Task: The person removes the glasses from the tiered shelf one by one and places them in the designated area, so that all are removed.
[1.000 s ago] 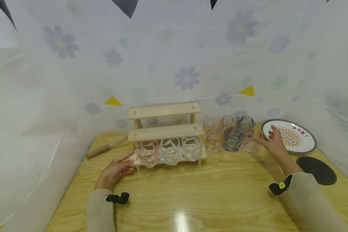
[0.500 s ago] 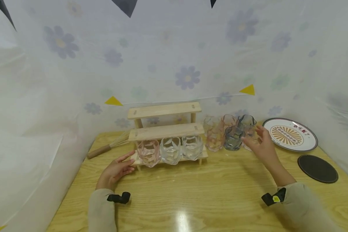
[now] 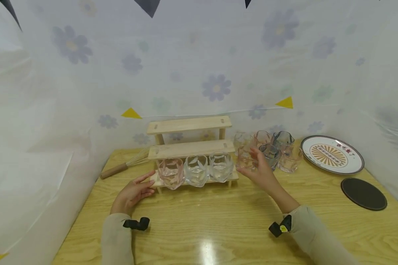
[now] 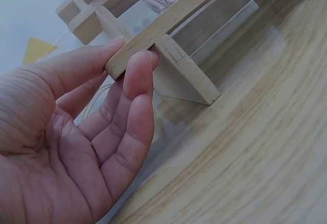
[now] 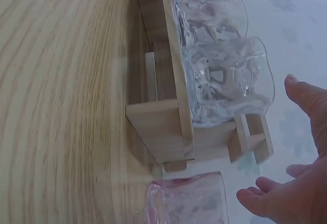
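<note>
My left hand (image 3: 132, 194) pinches the left end of the lowest board of a tiered wooden rack (image 4: 140, 45). In the left wrist view the thumb lies on the board's top and the fingers below it. Along that board stand a pinkish glass (image 3: 171, 173) and two clear glasses (image 3: 196, 170) (image 5: 230, 76). My right hand (image 3: 263, 176) hovers in front of a pink glass (image 5: 189, 201) on the table, right of the rack. Its thumb and fingers are spread apart with nothing between them, as the right wrist view shows. The head view has this hand partly covering that glass.
Several more glasses, clear, pink and blue-grey (image 3: 271, 156), cluster right of the rack. A patterned plate (image 3: 351, 162) and a dark oval mat (image 3: 364, 194) lie at the far right. A whisk (image 3: 114, 171) lies left of the rack, and a flowered curtain hangs behind.
My right hand has moved left, from beside the rightmost pink glass past the blue-grey one to the pink glass nearest the rack. The left hand has kept its hold on the board.
</note>
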Demonstrator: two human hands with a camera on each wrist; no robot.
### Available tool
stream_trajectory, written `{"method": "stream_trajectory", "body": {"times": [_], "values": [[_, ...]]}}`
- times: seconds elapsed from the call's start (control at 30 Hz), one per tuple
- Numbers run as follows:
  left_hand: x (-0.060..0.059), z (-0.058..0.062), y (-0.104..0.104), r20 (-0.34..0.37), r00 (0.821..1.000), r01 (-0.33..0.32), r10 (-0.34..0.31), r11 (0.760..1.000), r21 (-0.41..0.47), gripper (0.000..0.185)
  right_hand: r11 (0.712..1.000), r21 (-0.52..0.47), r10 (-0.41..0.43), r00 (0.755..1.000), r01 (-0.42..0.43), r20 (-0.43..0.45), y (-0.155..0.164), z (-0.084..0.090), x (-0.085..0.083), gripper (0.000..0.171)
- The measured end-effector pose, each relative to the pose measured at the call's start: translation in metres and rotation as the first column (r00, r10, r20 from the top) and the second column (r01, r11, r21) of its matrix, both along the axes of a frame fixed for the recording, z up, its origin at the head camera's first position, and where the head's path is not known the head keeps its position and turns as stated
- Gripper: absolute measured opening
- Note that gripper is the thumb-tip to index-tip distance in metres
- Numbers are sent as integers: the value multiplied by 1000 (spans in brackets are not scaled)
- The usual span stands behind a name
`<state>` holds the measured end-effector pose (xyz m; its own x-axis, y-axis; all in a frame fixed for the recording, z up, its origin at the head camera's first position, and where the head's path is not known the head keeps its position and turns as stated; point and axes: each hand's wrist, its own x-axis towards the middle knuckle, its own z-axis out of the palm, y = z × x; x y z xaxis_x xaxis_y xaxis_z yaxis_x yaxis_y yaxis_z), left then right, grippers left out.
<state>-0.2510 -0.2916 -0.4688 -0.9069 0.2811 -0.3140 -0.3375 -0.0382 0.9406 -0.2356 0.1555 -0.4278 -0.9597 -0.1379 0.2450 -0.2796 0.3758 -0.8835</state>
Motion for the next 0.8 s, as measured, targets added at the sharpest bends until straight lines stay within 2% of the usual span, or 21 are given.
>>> {"method": "stream_trajectory", "body": {"times": [0.27,0.47,0.67,0.8], "values": [[-1,1,1,-4,1000,10,-10,1000,-8,63,994,-65,90,996,-88,16,-29,-1,-4,91],[-1,0,0,-1,1000,-1,1,1000,-12,61,992,-50,121,992,-119,43,-45,-3,-8,95],[1,1,0,-5,1000,-5,5,1000,-8,59,996,9,87,996,-87,32,-57,-6,-11,96],[1,1,0,-7,1000,-5,5,1000,10,59,998,-13,57,998,-56,27,-63,-7,-10,94]]}}
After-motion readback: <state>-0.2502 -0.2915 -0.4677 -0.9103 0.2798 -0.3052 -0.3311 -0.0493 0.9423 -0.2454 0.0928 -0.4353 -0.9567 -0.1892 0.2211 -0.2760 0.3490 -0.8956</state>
